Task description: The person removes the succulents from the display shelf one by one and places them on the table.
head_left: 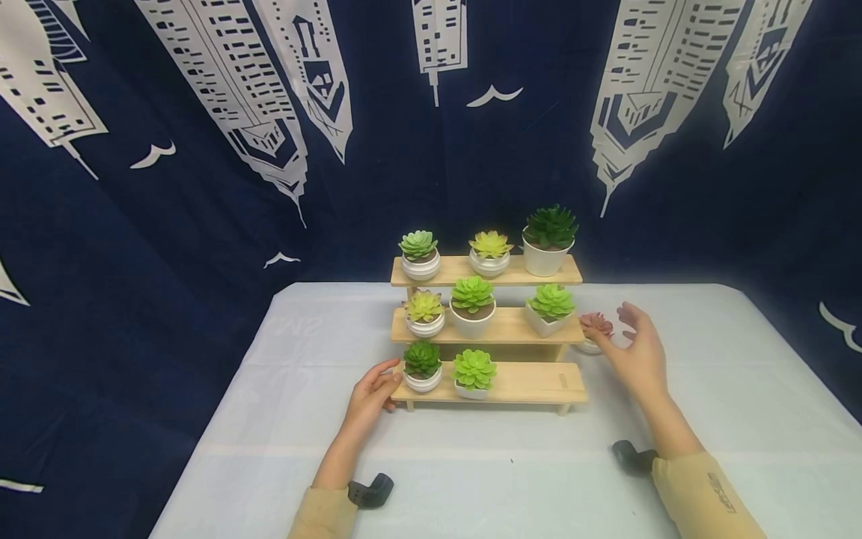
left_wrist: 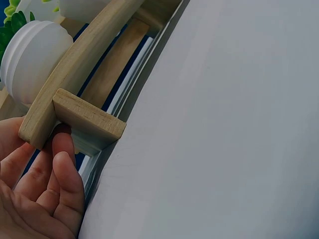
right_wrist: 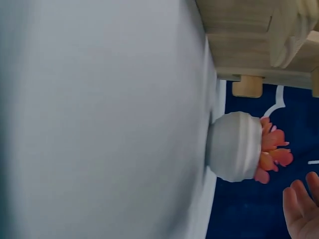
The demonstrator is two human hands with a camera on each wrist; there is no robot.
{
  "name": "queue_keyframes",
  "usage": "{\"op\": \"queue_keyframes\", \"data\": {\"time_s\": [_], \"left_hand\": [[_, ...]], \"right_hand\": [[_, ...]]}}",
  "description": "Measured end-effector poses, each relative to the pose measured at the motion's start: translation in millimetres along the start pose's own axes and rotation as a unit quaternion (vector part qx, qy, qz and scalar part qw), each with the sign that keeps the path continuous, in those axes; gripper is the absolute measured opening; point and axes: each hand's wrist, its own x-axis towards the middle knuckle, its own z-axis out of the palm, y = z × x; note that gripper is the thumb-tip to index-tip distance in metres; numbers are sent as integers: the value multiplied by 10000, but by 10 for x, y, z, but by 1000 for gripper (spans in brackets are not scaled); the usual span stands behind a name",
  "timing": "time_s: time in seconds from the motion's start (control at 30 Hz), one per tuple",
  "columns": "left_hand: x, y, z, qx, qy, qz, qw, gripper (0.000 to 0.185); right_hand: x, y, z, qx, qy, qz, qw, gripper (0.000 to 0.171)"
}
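A three-tier wooden stand (head_left: pixel 532 382) holds several green succulents in white pots. My left hand (head_left: pixel 385 380) grips the left end of the bottom tier, thumb on top; in the left wrist view its fingers (left_wrist: pixel 62 149) touch the shelf's underside (left_wrist: pixel 75 64) beside the leg (left_wrist: pixel 89 122). A pink succulent (head_left: pixel 596 323) in a white pot (right_wrist: pixel 234 147) stands on the table just right of the stand (right_wrist: pixel 249 30). My right hand (head_left: pixel 614 331) hovers around it with fingers spread. Its fingertips (right_wrist: pixel 301 209) are close to the plant but apart from it.
The table wears a pale cloth (head_left: pixel 505 464). A dark blue curtain (head_left: pixel 168 224) printed with white buildings hangs behind and to both sides. The right half of the bottom tier is bare. Black wrist mounts (head_left: pixel 370 490) sit on both forearms.
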Motion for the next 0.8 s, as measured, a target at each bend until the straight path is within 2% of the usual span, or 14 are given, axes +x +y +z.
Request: {"op": "queue_keyframes", "data": {"time_s": [0.43, 0.8], "left_hand": [[-3, -3, -6, -41, 23, 42, 10000, 41], [0, -15, -3, -65, 30, 85, 9999, 40]], "right_hand": [[-188, -241, -58, 222, 367, -241, 9988, 66], [-419, -375, 63, 680, 793, -839, 9910, 51]]}}
